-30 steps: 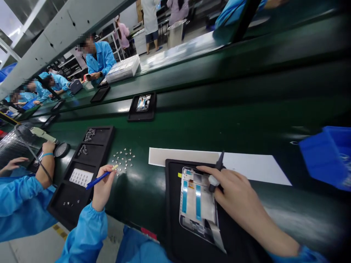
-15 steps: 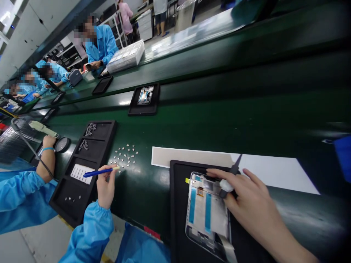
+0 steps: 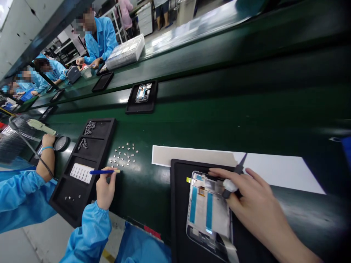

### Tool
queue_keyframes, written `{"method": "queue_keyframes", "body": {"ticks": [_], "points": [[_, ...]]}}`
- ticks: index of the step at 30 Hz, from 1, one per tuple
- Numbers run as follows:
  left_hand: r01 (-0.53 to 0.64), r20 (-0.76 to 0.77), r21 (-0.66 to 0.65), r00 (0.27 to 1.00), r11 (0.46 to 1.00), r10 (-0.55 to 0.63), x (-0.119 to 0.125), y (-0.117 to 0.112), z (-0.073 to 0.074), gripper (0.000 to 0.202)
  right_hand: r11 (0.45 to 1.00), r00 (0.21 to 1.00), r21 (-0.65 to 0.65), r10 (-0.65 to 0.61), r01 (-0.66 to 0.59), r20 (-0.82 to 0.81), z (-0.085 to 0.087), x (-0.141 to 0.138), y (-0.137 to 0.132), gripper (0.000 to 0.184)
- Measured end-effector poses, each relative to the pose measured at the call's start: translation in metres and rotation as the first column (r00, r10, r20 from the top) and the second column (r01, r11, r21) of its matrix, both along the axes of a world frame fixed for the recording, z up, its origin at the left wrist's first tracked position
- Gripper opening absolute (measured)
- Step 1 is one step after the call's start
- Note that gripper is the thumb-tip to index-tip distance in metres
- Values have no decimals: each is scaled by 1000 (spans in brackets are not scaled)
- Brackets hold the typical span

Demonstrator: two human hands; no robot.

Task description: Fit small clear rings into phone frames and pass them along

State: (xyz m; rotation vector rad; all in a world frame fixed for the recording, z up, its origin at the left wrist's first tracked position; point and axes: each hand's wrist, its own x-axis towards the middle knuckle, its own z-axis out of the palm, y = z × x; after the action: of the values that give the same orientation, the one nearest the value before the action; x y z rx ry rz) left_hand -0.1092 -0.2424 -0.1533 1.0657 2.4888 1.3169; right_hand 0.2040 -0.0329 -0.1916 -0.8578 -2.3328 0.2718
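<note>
My left hand (image 3: 105, 189) pinches a blue pen-like tool (image 3: 103, 171), its pale tip reaching toward several small metal parts (image 3: 124, 153) scattered on the green bench. My right hand (image 3: 253, 206) rests on a black tray (image 3: 179, 212) and grips a dark tweezer-like tool (image 3: 235, 175) with a white wrap. Its fingers touch the top edge of a white phone frame (image 3: 208, 213) with two blue strips, lying in that tray.
A black compartment tray (image 3: 91, 153) with small parts lies left of the metal pieces. A white sheet (image 3: 274, 170) sits under the tray. Another tray with a phone (image 3: 142, 96) rests on the belt. A co-worker's arm (image 3: 45, 160) holds a screwdriver at left; several people work farther back.
The view shifted slightly. My left hand lowered the blue tool to lie more level, its tip near the metal parts. My right hand stayed on the phone frame.
</note>
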Motion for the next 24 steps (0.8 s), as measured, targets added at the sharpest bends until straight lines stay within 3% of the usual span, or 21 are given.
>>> {"method": "queue_keyframes", "body": {"ticks": [3, 7, 10, 12, 15, 17, 20, 24], "points": [[-29, 185, 127, 983, 992, 5, 10, 5, 11, 28, 1000, 999, 15, -15, 16, -46, 9, -1, -1, 32], [-37, 445, 244, 892, 969, -78, 38, 24, 28, 38, 999, 981, -15, -47, 45, -191, 34, -5, -13, 20], [12, 545, 308, 818, 951, -186, 65, 47, 36, 41, 974, 949, -204, 32, -100, -314, 53, -14, -29, 16], [70, 546, 348, 795, 935, -263, 83, 62, 39, 39, 907, 916, -356, 72, -225, -395, 60, -21, -39, 15], [175, 458, 385, 817, 906, -352, 103, 82, 41, 30, 776, 856, -540, 1, -327, -517, 64, -31, -47, 15], [242, 347, 396, 854, 886, -388, 113, 91, 40, 22, 716, 804, -599, -91, -358, -588, 65, -34, -48, 16], [358, 99, 412, 897, 838, -431, 123, 100, 40, 12, 676, 736, -630, -190, -382, -650, 68, -35, -48, 18], [504, -190, 436, 862, 746, -470, 133, 106, 41, 9, 657, 691, -647, -258, -387, -675, 70, -33, -48, 17]]}}
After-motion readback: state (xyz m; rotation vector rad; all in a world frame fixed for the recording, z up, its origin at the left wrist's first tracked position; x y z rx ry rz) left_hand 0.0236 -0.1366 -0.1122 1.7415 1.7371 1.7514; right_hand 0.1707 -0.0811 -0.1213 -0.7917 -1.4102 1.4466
